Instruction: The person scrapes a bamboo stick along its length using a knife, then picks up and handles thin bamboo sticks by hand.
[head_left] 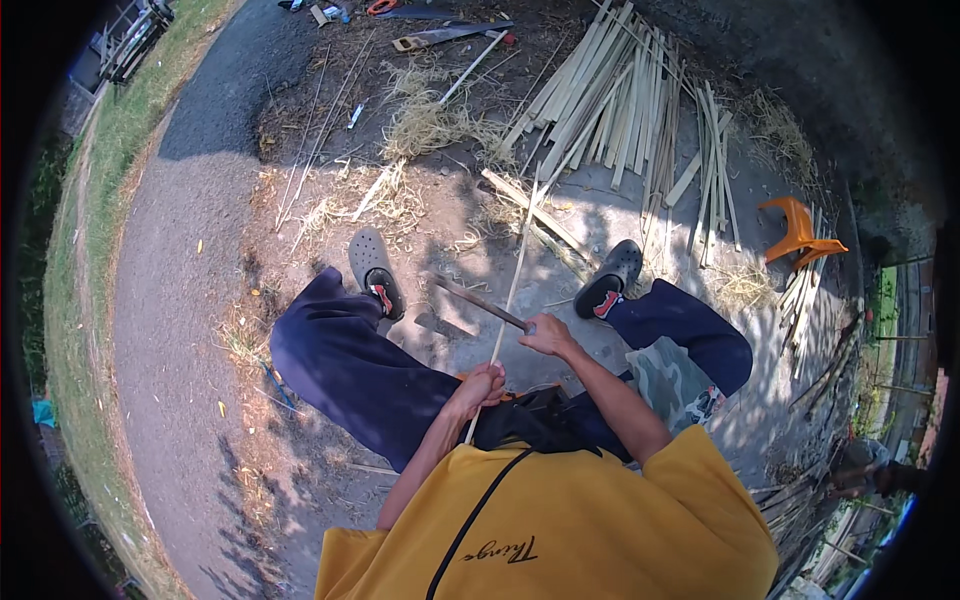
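A long, thin pale strip [521, 262], which looks like bamboo, runs from my lap up and away between my feet. My left hand [478, 388] is closed round its near part, close to my waist. My right hand [548, 335] grips the end of a long, narrow dark knife [478, 303]. The knife points to the upper left and crosses the strip a short way beyond my left hand. Whether its blade touches the strip I cannot tell. The knife's handle is mostly hidden in my fist.
Pale split strips [620, 95] lie heaped at the far right, beside an orange plastic stool [800, 232]. Curly shavings [425, 125] litter the ground ahead. A handsaw [440, 36] lies at the far edge. My feet in grey clogs [370, 262] stand apart.
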